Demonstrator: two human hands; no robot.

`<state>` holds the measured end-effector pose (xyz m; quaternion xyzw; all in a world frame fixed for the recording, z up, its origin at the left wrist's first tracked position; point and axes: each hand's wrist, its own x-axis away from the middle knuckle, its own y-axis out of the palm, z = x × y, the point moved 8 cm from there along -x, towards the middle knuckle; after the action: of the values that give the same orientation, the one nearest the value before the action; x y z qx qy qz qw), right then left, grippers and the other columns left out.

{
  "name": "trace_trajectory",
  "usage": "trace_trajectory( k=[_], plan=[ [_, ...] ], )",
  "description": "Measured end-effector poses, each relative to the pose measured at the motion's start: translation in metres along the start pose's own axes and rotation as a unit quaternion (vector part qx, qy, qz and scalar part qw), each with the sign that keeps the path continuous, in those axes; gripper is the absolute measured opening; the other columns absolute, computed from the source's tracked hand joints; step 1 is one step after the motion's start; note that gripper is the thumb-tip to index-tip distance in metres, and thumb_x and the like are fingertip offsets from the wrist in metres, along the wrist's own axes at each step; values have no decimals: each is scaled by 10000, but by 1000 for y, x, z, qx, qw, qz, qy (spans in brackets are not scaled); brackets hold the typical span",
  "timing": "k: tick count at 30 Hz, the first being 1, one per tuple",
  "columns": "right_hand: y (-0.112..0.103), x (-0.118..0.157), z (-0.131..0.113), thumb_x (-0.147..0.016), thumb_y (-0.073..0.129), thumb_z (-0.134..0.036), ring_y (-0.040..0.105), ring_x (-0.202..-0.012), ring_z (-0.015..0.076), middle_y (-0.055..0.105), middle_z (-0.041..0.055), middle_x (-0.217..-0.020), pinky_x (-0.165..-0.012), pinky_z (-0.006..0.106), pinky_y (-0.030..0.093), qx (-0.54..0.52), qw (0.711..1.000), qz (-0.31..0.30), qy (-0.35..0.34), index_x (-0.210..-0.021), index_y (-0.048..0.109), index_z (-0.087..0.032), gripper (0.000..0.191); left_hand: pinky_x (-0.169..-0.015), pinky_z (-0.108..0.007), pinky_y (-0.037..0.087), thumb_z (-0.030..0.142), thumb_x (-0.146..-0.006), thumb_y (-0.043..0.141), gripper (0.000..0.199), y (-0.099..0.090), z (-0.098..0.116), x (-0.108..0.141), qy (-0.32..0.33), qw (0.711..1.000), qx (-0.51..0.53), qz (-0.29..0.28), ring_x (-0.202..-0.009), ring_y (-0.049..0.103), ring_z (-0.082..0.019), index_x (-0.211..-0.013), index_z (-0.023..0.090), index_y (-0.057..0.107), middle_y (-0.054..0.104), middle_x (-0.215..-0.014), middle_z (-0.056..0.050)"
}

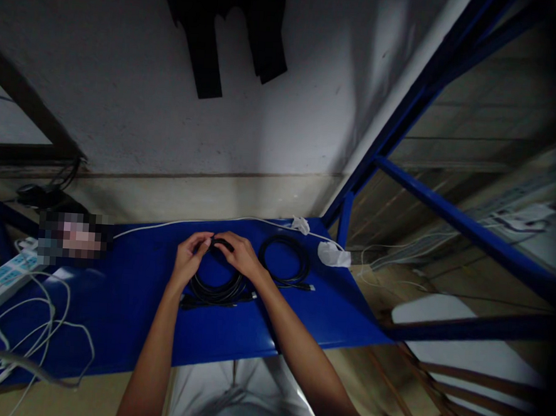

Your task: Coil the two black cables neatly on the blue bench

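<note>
A coiled black cable (216, 290) lies on the blue table, its connector ends showing at the near side of the loop. At the far side of this coil, my left hand (193, 253) has its fingers closed on the cable. Just to the right, my right hand (238, 252) curls round the same far stretch, thumb and fingers on the black strands. The two hands nearly meet at their fingertips. Another black cable coil (283, 283) rests on the table beside my right forearm, with a connector at its near right.
A white power strip (7, 277) and tangled white cables (47, 319) occupy the left of the blue table (125, 311). A thin white cable runs along the back edge to crumpled white pieces (334, 255). Blue metal framing (345, 221) rises at the right, near a wooden chair.
</note>
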<state>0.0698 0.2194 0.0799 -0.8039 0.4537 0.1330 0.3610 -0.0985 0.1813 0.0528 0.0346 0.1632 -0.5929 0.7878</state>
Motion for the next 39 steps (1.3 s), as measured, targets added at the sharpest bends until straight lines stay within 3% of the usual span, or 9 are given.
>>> trace_trajectory(
  k=[7, 14, 23, 26, 29, 39],
  plan=[
    [-1, 0, 0, -1100, 593, -317, 728, -1186, 235, 767, 88, -1273, -1055, 362, 553, -1, 1000, 2, 2, -1319, 729, -272, 262, -1029, -407, 597, 480, -942, 759, 336, -1, 5, 1, 21, 1000, -9, 12, -1085, 755, -256, -1125, 199, 779, 782, -1153, -115],
    [-1, 1, 1, -1095, 597, -310, 731, -1180, 236, 769, 87, -1278, -1047, 366, 556, 8, 1000, 1, 9, -1326, 727, -272, 268, -999, -409, 624, 456, -905, 799, 254, -7, 7, 0, 43, 998, -31, 36, -1090, 746, -253, -973, 215, 840, 702, -1282, -120],
    [2, 4, 19, -1072, 644, -308, 760, -1158, 234, 781, 75, -1272, -1010, 344, 569, 11, 998, 18, 54, -1405, 644, -264, 336, -940, -368, 584, 463, -990, 703, 261, 2, 14, 3, 75, 992, -100, 24, -983, 744, -235, -997, 224, 807, 788, -1040, -90],
    [3, 5, 23, -1067, 658, -331, 769, -1117, 234, 796, 70, -1219, -1000, 343, 569, 12, 998, 24, 58, -1323, 705, -271, 267, -937, -374, 586, 483, -982, 707, 280, 1, 19, 4, 85, 989, -119, 32, -983, 753, -246, -997, 229, 825, 804, -1045, -92],
    [2, 4, 20, -1073, 653, -346, 763, -1111, 245, 801, 82, -1213, -1021, 363, 562, 19, 998, 26, 46, -1248, 770, -271, 224, -927, -385, 600, 488, -950, 747, 274, -1, 20, 5, 83, 989, -113, 50, -970, 769, -253, -1007, 236, 838, 818, -1051, -85],
    [2, 0, 13, -1092, 614, -314, 740, -1081, 234, 786, 92, -1187, -998, 361, 563, -13, 999, 23, 27, -1243, 804, -273, 246, -1033, -478, 616, 457, -922, 788, 260, -5, 9, 7, 45, 991, -107, 74, -1047, 805, -301, -1065, 254, 865, 843, -1105, -73]
  ],
)
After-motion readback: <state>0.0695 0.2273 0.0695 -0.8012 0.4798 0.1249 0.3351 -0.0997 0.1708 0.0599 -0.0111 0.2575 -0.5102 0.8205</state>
